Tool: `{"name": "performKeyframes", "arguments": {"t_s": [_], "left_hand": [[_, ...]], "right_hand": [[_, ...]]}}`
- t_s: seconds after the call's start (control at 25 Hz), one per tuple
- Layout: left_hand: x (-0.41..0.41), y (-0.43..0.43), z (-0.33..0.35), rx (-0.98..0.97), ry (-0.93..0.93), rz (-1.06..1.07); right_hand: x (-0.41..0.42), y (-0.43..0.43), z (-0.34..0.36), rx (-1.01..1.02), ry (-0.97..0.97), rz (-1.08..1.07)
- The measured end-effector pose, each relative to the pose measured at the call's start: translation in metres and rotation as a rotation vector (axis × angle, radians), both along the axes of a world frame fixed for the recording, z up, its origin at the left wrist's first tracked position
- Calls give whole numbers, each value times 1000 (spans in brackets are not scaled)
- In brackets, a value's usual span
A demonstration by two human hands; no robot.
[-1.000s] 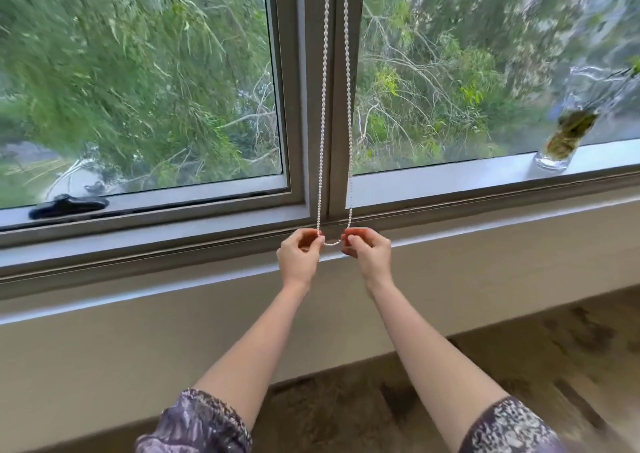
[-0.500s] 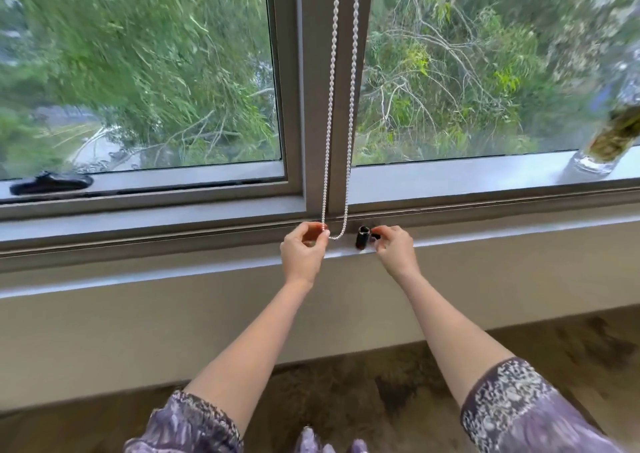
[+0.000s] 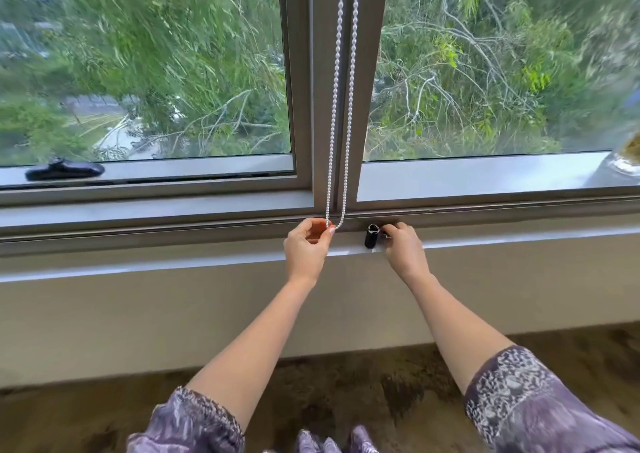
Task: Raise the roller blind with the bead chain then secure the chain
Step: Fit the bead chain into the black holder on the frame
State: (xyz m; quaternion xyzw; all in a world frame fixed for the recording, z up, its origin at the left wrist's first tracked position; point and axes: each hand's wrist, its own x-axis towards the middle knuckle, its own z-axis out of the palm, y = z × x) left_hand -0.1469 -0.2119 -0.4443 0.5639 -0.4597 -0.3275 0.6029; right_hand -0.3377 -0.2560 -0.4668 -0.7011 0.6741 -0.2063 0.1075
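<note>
A white bead chain [image 3: 349, 106] hangs in a loop down the grey centre post of the window. My left hand [image 3: 306, 250] pinches the bottom of the loop just above the sill. To its right a small black chain holder [image 3: 371, 236] stands on the sill ledge. My right hand [image 3: 403, 250] has its fingertips on the holder's right side. The roller blind itself is out of view above the frame.
A black window handle [image 3: 64, 170] lies on the left frame's lower rail. At the far right edge a glass vase [image 3: 627, 162] stands on the sill. Below the grey window sill [image 3: 138, 265] are a plain wall and brown carpet.
A second ago both hands held the bottom of the loop. My right hand has let go and moved right to the black holder. The view has drawn closer to the window.
</note>
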Motion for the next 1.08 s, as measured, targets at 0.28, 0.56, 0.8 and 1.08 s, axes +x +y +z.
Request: {"name": "performKeyframes", "arguments": {"t_s": [0.28, 0.56, 0.8, 1.08], "left_hand": [[4, -7, 2, 12, -112, -59], [9, 1, 5, 31, -152, -90], [19, 18, 8, 40, -120, -145], [27, 38, 7, 46, -87, -167]], "right_hand": [[-6, 26, 20, -100, -129, -77], [37, 68, 62, -292, -253, 87], [85, 88, 82, -366, -300, 195], [90, 88, 78, -302, -153, 144]]}}
